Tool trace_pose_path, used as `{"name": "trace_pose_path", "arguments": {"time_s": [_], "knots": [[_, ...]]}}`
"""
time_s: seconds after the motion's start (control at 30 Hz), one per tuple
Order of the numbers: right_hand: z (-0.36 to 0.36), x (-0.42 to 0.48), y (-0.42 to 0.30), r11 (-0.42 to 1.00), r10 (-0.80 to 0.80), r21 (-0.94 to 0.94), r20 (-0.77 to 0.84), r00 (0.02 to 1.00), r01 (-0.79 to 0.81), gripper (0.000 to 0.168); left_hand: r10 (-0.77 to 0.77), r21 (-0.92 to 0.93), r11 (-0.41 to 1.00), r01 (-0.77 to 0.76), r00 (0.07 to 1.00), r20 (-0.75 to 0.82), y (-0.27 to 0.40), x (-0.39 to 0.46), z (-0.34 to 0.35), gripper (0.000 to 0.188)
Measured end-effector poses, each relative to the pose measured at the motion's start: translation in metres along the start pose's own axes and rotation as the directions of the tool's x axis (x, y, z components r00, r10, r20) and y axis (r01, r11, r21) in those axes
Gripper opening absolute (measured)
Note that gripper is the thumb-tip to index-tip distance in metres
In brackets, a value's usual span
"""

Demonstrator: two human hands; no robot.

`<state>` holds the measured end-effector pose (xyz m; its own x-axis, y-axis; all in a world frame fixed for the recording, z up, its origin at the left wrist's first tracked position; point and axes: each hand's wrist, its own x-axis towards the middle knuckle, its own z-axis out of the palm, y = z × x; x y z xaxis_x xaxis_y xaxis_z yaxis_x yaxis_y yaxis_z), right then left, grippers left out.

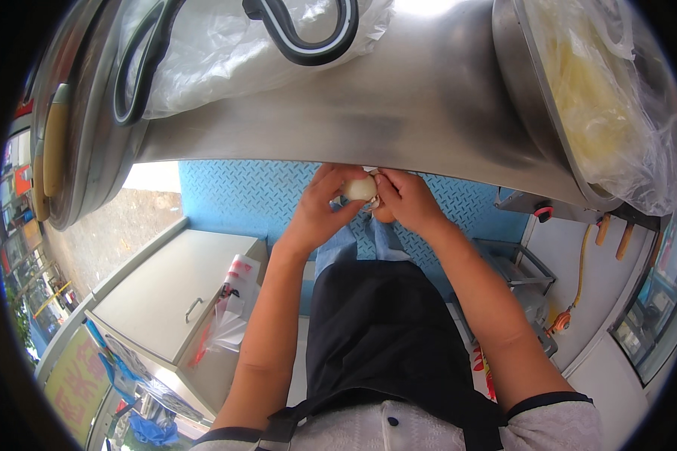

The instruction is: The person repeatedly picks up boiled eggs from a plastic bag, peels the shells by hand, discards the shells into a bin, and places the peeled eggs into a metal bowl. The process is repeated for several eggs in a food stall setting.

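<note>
A peeled, pale, glossy boiled egg [360,189] sits between the fingers and thumb of my left hand [319,200]. My right hand [410,197] pinches at its right side, where small bits of shell [372,205] show. Below my right fingers is a brownish rounded piece [383,213], mostly hidden, and I cannot tell whether it is shell or another egg. Both hands are just below the front edge of the stainless steel counter [338,135], over the floor and in front of my black apron [383,327].
Clear plastic sheeting [242,73] and black handles [310,53] lie on the counter. At right stands a metal pan [533,84] with bagged yellow food [592,107]. A red-ringed knob [543,212] is below. At left are wooden handles [56,146] and a cream cabinet [175,287].
</note>
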<state>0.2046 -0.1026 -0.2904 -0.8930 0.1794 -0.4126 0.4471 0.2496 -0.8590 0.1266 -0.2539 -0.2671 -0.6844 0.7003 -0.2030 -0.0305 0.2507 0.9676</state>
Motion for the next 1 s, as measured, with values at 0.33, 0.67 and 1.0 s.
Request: {"name": "trace_pose_path", "arguments": {"time_s": [0.33,0.67,1.0], "knots": [[0.007,-0.002,0.001,0.822,0.196,0.542,0.023,0.980,-0.177,0.024,-0.084,-0.568,0.816,0.106,0.994,0.065,-0.016,-0.007,-0.002,0.037],[0.020,-0.013,-0.018,0.664,0.207,0.737,-0.017,0.978,-0.128,0.025,-0.105,-0.552,0.834,-0.008,0.979,-0.173,-0.014,-0.005,0.017,0.035],[0.012,-0.011,-0.019,0.659,0.178,0.738,0.040,0.983,-0.149,0.025,0.052,-0.125,0.989,-0.079,0.976,-0.209,-0.004,-0.005,0.009,0.034]]}}
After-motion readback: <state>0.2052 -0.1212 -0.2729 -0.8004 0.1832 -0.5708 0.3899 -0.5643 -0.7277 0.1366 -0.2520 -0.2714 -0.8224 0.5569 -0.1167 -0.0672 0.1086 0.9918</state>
